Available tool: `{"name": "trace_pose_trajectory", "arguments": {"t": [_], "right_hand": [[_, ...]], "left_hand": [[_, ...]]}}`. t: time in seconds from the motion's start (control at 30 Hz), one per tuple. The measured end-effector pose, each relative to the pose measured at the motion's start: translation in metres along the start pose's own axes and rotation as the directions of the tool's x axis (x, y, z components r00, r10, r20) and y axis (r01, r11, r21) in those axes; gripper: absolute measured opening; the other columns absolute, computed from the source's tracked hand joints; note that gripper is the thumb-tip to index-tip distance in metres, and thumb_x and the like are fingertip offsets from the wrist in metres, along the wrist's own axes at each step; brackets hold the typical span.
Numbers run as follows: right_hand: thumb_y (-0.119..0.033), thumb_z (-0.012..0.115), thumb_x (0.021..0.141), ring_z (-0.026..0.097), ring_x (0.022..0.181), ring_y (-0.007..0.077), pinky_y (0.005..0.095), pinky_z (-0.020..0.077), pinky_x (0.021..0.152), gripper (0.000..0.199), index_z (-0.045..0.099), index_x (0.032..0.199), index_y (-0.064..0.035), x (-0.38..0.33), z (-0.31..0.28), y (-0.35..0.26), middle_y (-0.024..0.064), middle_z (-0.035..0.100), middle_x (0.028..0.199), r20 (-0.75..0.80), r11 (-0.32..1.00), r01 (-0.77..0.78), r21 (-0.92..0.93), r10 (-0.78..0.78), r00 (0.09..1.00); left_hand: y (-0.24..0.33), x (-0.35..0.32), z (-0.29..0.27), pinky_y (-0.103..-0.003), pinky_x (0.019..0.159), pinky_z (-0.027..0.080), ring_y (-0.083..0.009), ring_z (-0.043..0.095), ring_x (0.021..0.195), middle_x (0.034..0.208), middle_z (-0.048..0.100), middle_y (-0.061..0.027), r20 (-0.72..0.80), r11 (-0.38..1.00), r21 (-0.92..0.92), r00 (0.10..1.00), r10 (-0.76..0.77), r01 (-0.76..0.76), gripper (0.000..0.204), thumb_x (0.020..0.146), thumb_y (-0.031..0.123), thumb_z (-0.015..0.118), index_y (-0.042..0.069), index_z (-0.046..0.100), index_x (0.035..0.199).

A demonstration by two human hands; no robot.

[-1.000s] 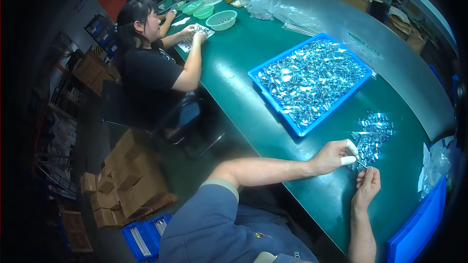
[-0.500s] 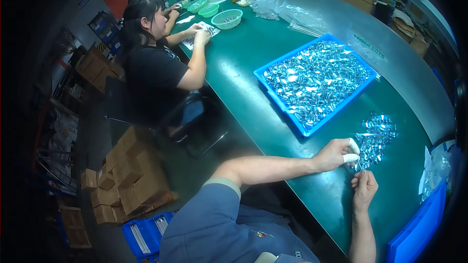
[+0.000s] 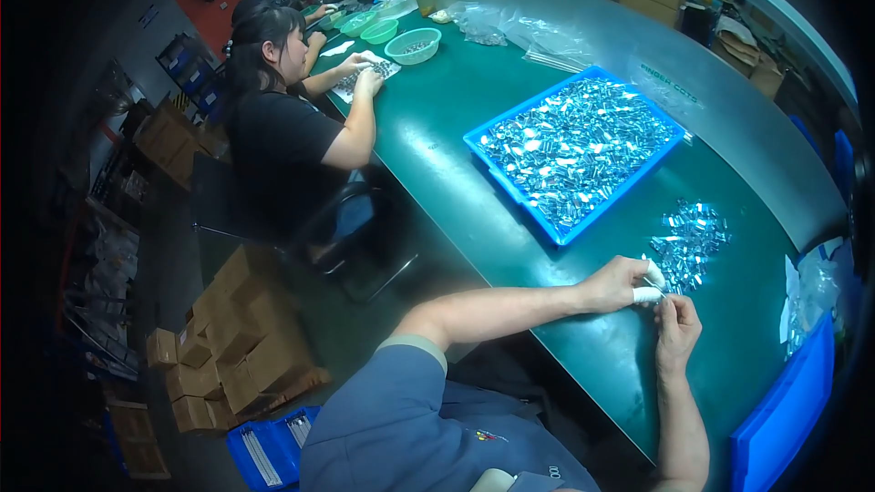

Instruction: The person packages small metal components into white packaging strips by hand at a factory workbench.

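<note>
My left hand [image 3: 612, 287], white finger cots on its thumb and a finger, pinches a small shiny metal part [image 3: 653, 287] over the green table. Just to its right, the closed fingertips of my right hand [image 3: 678, 332] meet the left ones at this part; what lies between them is too small to make out. Right behind both hands spreads a loose pile of small shiny metal pieces [image 3: 690, 239]. Farther back stands a blue tray [image 3: 512, 193], filled with many similar pieces.
A co-worker in a black top [image 3: 283, 132] sits at the table's far left, handling small parts near green bowls [image 3: 413, 53]. Plastic bags [image 3: 551, 41] lie by the back wall. A blue bin [image 3: 784, 405] stands at right; cardboard boxes [image 3: 264, 346] are stacked on the floor.
My hands have come together, the right fingertips moving up to the left ones at the small part. The whole view has shifted slightly.
</note>
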State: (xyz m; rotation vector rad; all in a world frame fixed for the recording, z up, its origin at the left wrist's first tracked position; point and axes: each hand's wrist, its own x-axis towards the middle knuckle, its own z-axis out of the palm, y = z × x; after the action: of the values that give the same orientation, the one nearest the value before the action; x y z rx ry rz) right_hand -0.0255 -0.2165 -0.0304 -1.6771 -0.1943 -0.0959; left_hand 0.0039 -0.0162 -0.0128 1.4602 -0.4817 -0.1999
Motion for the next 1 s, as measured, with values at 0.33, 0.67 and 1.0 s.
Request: {"name": "trace_pose_trajectory", "arguments": {"t": [0.33, 0.67, 1.0], "right_hand": [[-0.029, 0.056, 0.104, 0.05, 0.053, 0.0065, 0.023, 0.0378, 0.05, 0.037, 0.064, 0.076, -0.0055, -0.007, 0.003, -0.004, -0.0002, 0.058, 0.061, 0.031, 0.997, -0.08, -0.003, 0.08, 0.996], [-0.036, 0.053, 0.105, 0.046, 0.048, 0.0073, 0.0237, 0.0335, 0.046, 0.045, 0.059, 0.07, -0.0081, -0.004, 0.002, -0.017, 0.0, 0.054, 0.056, 0.031, 0.969, -0.169, 0.18, 0.166, 0.986], [-0.037, 0.054, 0.105, 0.05, 0.054, 0.006, 0.0237, 0.0365, 0.05, 0.044, 0.06, 0.072, -0.0075, 0.002, -0.009, -0.004, 0.0003, 0.056, 0.061, -0.088, 0.994, -0.049, 0.099, 0.058, 0.994]], "left_hand": [[0.007, -0.02, 0.006, -0.028, 0.067, 0.056, -0.0093, 0.067, 0.074, 0.085, 0.071, -0.0039, 0.001, 0.964, 0.246, 0.994, 0.107, -0.103, 0.014, 0.097, 0.013, 0.068, 0.001, 0.07, 0.104], [0.046, -0.013, -0.024, -0.029, 0.07, 0.055, -0.0125, 0.069, 0.079, 0.086, 0.072, -0.0063, 0.038, 0.755, 0.624, 0.973, 0.229, -0.202, 0.009, 0.093, 0.007, 0.071, 0.001, 0.071, 0.099], [0.089, 0.07, -0.189, -0.032, 0.073, 0.057, -0.017, 0.072, 0.077, 0.087, 0.076, -0.0118, -0.36, 0.439, 0.88, 0.857, 0.368, 0.181, 0.021, 0.09, 0.017, 0.074, 0.001, 0.073, 0.104]]}}
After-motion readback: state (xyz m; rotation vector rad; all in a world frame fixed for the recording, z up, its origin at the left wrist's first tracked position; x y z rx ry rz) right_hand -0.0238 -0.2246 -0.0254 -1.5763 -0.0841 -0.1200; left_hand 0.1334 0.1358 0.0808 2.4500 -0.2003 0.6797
